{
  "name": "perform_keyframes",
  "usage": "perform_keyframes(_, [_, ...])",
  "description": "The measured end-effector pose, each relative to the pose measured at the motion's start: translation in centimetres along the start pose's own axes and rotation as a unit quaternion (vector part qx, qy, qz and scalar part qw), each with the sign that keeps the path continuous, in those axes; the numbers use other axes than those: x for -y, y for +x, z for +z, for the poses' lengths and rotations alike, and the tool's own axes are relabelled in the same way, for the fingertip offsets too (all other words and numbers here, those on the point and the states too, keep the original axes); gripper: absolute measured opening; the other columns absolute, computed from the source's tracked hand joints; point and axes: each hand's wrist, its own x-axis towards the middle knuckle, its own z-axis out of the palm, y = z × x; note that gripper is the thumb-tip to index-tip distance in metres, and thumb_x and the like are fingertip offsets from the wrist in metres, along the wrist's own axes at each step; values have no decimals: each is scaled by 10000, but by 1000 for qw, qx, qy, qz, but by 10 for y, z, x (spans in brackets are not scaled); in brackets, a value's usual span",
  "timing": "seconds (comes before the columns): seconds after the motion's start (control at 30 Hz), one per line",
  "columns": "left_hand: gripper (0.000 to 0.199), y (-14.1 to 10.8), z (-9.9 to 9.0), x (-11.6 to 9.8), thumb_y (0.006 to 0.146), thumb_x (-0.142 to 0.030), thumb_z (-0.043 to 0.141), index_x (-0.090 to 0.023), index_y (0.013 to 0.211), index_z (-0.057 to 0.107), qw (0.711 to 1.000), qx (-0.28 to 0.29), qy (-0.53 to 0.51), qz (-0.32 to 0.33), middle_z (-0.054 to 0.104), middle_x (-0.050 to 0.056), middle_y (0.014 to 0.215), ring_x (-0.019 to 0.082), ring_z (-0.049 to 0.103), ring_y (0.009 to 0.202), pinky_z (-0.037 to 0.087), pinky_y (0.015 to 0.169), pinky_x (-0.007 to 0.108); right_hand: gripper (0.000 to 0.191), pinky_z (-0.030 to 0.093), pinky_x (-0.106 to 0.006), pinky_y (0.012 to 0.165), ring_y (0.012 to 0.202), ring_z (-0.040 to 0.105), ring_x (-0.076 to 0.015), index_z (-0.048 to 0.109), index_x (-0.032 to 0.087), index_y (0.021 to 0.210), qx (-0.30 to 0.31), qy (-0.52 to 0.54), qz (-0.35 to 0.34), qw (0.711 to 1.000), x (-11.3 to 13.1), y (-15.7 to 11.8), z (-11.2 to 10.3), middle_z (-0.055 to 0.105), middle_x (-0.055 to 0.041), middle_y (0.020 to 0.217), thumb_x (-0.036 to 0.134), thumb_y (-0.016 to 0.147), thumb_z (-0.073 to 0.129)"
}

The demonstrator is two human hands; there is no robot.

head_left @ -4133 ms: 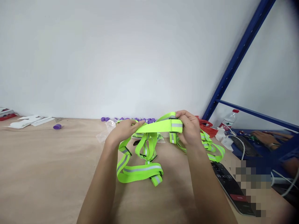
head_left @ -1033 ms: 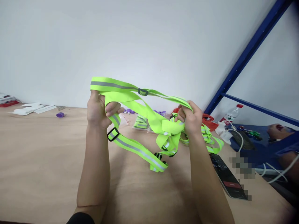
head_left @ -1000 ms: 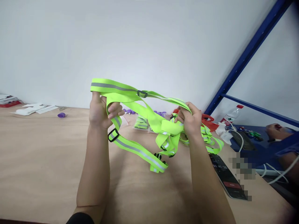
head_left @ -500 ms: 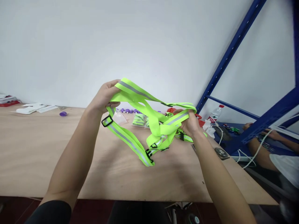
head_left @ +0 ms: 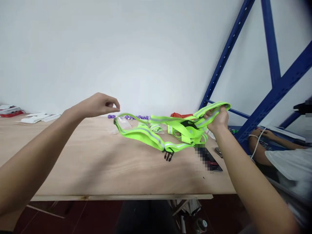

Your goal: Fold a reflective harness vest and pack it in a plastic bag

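A neon-yellow reflective harness [head_left: 143,134] of straps with grey stripes is in the air above the wooden table [head_left: 102,175]. My right hand [head_left: 219,118] is closed around its bunched straps at the right. My left hand [head_left: 101,104] hovers just above the harness's left end, fingers loosely curled, with no strap visible in them. A black side-release buckle part [head_left: 168,154] dangles from the lower strap. Behind the harness, folded neon-yellow straps [head_left: 155,127] and a clear plastic bag [head_left: 123,123] lie on the table.
Small purple items [head_left: 142,117] line the wall side, near red plastic [head_left: 180,115]. A dark phone [head_left: 211,161], partly pixelated, lies at the right. White papers [head_left: 36,117] are at the far left. Blue rack beams [head_left: 270,100] rise on the right, beside another person's arm [head_left: 258,146].
My left hand has let go of the harness strap and moved slightly left. My right hand has carried the harness right and a little upward. The view has shifted.
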Motion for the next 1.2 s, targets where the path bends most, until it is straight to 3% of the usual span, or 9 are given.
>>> perform_keyframes(0.17, [115, -12, -8, 19, 745, -283, 766, -226, 657, 719, 995, -84, 51, 12, 448, -44, 459, 95, 355, 408, 229, 395, 204, 377, 450, -320, 454, 454, 486, -172, 491, 251, 680, -76, 4, 84, 994, 14, -16, 6, 477, 6, 532, 559, 897, 471])
perform_keyframes(0.27, [166, -13, 12, 24, 779, -380, 716, -219, 738, 722, 996, -26, 86, 30, 529, -26, 523, 114, 445, 466, 294, 439, 202, 288, 419, -288, 387, 384, 397, -150, 441, 233, 671, -27, 10, 103, 994, 20, -33, 28, 402, 33, 482, 438, 874, 448])
perform_keyframes(0.47, [352, -13, 114, 24, 877, -506, 577, -197, 1003, 690, 981, 135, 72, 121, 711, 39, 831, 188, 649, 752, 490, 688, 278, 247, 442, -251, 385, 382, 375, -126, 423, 222, 667, 89, 21, 127, 988, 26, -60, 74, 378, 43, 488, 393, 834, 483])
perform_keyframes(0.67, [701, -19, 217, 9, 819, -551, 701, -223, 1399, 484, 966, 157, -122, 165, 597, 123, 1368, 257, 644, 1106, 539, 889, 355, 235, 496, -283, 429, 404, 373, -131, 444, 222, 680, 195, 26, 108, 975, 30, -79, 106, 366, 47, 486, 409, 815, 492])
perform_keyframes(0.77, [497, -16, 238, 2, 872, -537, 650, -186, 1221, 605, 948, 156, -219, 172, 690, 96, 1148, 210, 695, 917, 568, 806, 327, 300, 525, -298, 482, 429, 412, -130, 446, 222, 702, 221, 21, 115, 968, 27, -87, 119, 388, 49, 511, 481, 832, 526])
perform_keyframes(0.87, [437, -10, 235, 2, 884, -568, 621, -141, 974, 640, 938, 165, -280, 123, 680, 54, 827, 147, 660, 614, 575, 626, 294, 368, 570, -328, 590, 509, 510, -143, 471, 216, 742, 235, 0, 116, 965, 21, -89, 122, 460, 37, 572, 562, 825, 564])
perform_keyframes(0.97, [463, -5, 212, 10, 829, -591, 679, -139, 909, 621, 939, 135, -309, 62, 670, 54, 768, 163, 672, 600, 590, 567, 290, 317, 583, -333, 698, 738, 634, -180, 532, 199, 844, 236, -81, 87, 964, 15, -88, 109, 614, -17, 793, 483, 780, 657])
perform_keyframes(1.1, [474, -4, 166, 27, 760, -569, 744, -142, 932, 631, 956, 40, -292, 3, 692, 50, 773, 182, 685, 607, 614, 578, 319, 428, 561, -377, 852, 1019, 648, -218, 575, 205, 1112, 269, -263, 64, 924, 9, -91, 70, 654, -76, 1125, 358, 748, 742])
perform_keyframes(1.2, [460, -5, 130, 41, 721, -530, 761, -133, 926, 650, 963, -29, -267, -26, 690, 34, 734, 165, 660, 574, 601, 584, 312, 429, 537, -417, 917, 1034, 656, -238, 590, 198, 1136, 291, -339, 43, 894, 9, -100, 31, 679, -100, 1102, 414, 788, 721])
